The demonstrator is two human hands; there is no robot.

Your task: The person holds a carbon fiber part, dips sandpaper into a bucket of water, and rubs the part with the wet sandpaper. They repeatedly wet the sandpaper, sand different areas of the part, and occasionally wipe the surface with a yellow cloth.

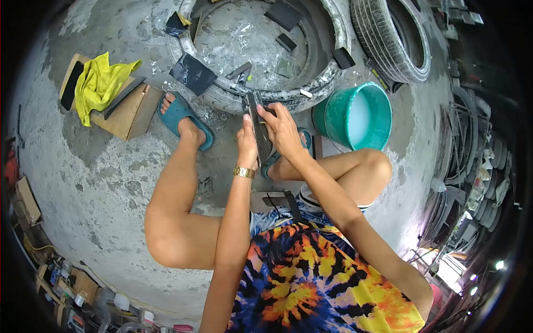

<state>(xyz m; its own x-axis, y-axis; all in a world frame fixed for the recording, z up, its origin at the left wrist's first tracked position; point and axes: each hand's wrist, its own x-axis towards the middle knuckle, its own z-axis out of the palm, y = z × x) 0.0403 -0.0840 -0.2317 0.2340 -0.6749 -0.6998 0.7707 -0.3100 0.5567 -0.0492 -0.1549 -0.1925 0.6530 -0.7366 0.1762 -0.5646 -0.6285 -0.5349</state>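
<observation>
Nearest to you, your knees are drawn up on either side and both forearms reach forward between them, so the work sits low and close over the concrete floor (pixel 100 183). Your left hand (pixel 247 145), the one with the gold watch (pixel 244 172) at the wrist, closes its fingers around the lower part of a dark ribbed rubber strip (pixel 257 119), steadying it upright. Your right hand (pixel 283 130) wraps its fingers over the strip's other side nearer the top, so the two hands clamp it between them; whether the right hand also holds a small tool you cannot tell from here.

Just beyond the hands, your feet in teal sandals (pixel 180 114) are planted against a worn tyre (pixel 261 91) lying flat, likely bracing you. Black rubber pieces (pixel 193 73) rest on its rim and inside it, within easy reach. To the right stands a teal bucket (pixel 355 114) with pale liquid, beside the tyre. To the left, a cardboard box (pixel 130 114) carries a yellow cloth (pixel 100 83). Farther off, a second tyre (pixel 391 36) leans at the top right.
</observation>
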